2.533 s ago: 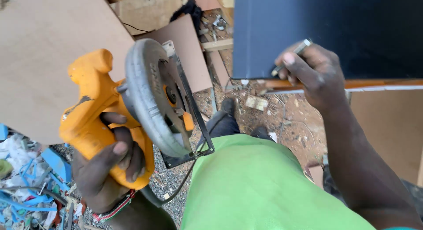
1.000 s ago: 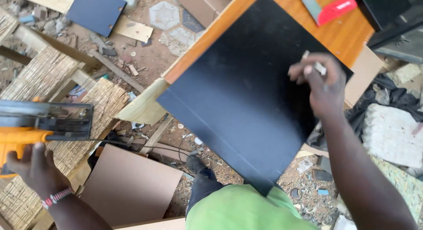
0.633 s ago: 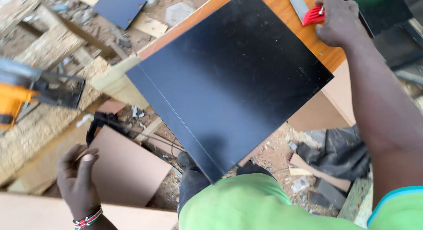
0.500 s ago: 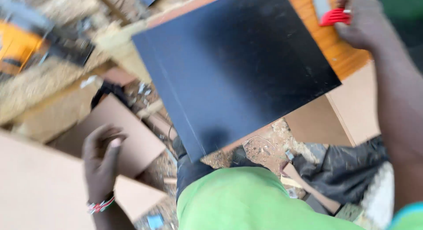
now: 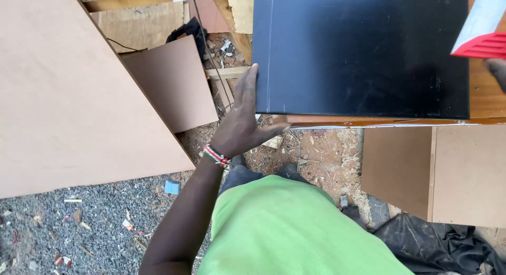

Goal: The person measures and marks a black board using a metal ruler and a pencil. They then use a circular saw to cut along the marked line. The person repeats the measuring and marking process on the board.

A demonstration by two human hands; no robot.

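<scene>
A black board (image 5: 363, 53) lies flat on an orange-brown wooden table (image 5: 482, 96), with a thin pale line running near its left side. My left hand (image 5: 243, 122) cups the board's near left corner, fingers straight along the left edge and thumb along the near edge. A beaded wristband is on that wrist. My right hand (image 5: 496, 68) is mostly out of view at the right edge, against a red-handled tool (image 5: 480, 44) with a flat metal blade that rests over the board's right side.
A large brown sheet (image 5: 63, 90) leans at the left, with a smaller brown panel (image 5: 171, 82) beside it. More brown panels (image 5: 437, 169) stand under the table at right. Gravel, wood scraps and a black cloth (image 5: 437, 243) cover the ground.
My left hand has let go of the orange circular saw, now out of view, and moved onto the black board's corner. My right hand went to the red-handled tool. The camera swung round.
</scene>
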